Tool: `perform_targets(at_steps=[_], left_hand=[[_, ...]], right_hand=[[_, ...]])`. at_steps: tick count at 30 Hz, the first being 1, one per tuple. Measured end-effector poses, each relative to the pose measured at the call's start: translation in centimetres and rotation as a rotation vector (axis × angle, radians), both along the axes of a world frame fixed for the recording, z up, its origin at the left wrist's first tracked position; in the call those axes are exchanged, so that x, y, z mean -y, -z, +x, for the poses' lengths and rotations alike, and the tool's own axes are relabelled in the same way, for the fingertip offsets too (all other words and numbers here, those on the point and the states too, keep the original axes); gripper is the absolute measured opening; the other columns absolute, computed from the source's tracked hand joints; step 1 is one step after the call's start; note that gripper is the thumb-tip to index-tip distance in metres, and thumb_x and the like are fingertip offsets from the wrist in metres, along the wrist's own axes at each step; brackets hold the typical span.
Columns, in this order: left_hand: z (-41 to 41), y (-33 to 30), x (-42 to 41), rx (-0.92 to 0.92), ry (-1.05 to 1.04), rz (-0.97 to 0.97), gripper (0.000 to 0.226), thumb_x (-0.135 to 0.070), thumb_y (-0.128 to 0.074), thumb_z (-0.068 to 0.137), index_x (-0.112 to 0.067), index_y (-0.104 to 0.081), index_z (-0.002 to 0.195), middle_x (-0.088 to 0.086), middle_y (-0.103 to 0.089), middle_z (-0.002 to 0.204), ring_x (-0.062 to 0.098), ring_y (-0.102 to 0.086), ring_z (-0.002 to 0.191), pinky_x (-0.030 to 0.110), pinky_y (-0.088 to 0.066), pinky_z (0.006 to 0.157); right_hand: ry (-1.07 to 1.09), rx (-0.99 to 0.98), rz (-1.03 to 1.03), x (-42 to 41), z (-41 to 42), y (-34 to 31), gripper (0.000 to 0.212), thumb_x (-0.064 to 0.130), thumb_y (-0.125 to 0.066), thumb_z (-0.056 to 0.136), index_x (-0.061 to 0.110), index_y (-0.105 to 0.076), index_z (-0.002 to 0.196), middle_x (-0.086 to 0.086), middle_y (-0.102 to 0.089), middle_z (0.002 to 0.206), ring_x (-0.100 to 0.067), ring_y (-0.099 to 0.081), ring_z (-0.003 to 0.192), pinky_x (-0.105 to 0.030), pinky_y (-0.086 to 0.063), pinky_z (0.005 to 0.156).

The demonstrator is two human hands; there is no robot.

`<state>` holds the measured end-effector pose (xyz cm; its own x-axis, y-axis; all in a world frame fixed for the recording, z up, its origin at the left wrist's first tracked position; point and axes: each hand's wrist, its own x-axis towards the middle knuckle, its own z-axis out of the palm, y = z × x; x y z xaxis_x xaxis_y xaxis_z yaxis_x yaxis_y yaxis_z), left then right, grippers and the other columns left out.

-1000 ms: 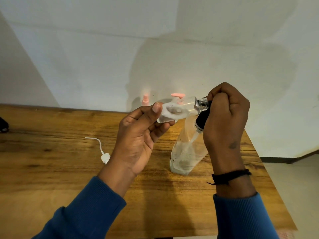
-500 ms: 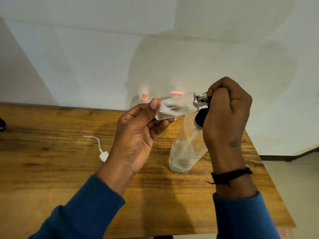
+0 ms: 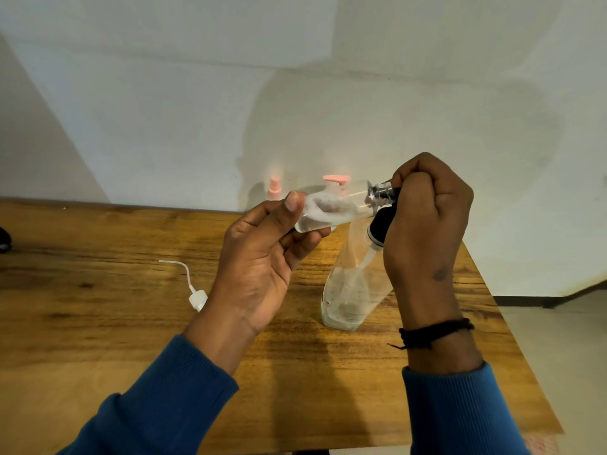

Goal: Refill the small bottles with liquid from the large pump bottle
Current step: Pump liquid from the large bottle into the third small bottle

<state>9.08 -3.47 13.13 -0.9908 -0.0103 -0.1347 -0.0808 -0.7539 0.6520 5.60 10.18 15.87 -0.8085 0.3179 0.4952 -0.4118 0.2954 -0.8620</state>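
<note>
Wooden table [image 3: 98,339]: white pump tube [image 3: 193,290] (loose) beside left hand [image 3: 259,267].

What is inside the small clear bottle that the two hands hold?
The bottle lies almost sideways and holds a little whitish, foamy liquid. The left hand covers its base, and the right hand covers the top beyond the metal neck.

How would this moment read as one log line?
left hand holds small bottle sideways | right hand grips its top | black-capped bottle on table
</note>
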Motion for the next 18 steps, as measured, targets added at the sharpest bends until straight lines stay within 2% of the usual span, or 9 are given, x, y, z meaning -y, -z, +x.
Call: perform_targets(at_steps=[8,14,18], left_hand=[[-0.19,0.02,0.19,0.001,-0.011,0.017,0.035,-0.028,-0.078,0.059,-0.012,-0.078,0.089,0.014,-0.075,0.103,0.022,-0.073,0.077,0.018,-0.057,0.059],[-0.07,-0.09,0.09,0.012,-0.01,0.023,0.028,-0.024,-0.074,0.065,-0.011,-0.076,0.09,0.013,-0.075,0.101,0.022,-0.073,0.074,0.018,-0.057,0.058],[-0.05,-0.2,0.13,0.008,-0.01,0.026,0.039,-0.025,-0.075,0.063,-0.008,-0.073,0.098,0.015,-0.075,0.103,0.022,-0.073,0.076,0.018,-0.057,0.058]], right_hand=[[-0.017,0.008,-0.011,0.28,0.02,-0.02,0.025,-0.007,-0.035,0.085,0.003,-0.047,0.065,0.007,-0.037,0.054,-0.005,-0.034,0.047,-0.016,-0.026,0.043],[-0.002,-0.009,0.014,0.21,0.1,-0.31,0.023,-0.005,-0.035,0.084,0.003,-0.047,0.065,0.007,-0.036,0.054,-0.005,-0.033,0.048,-0.02,-0.027,0.044],[-0.011,-0.003,0.001,0.3,0.2,-0.24,0.024,-0.007,-0.035,0.085,0.002,-0.047,0.066,0.008,-0.036,0.053,-0.004,-0.034,0.045,-0.016,-0.026,0.042]])
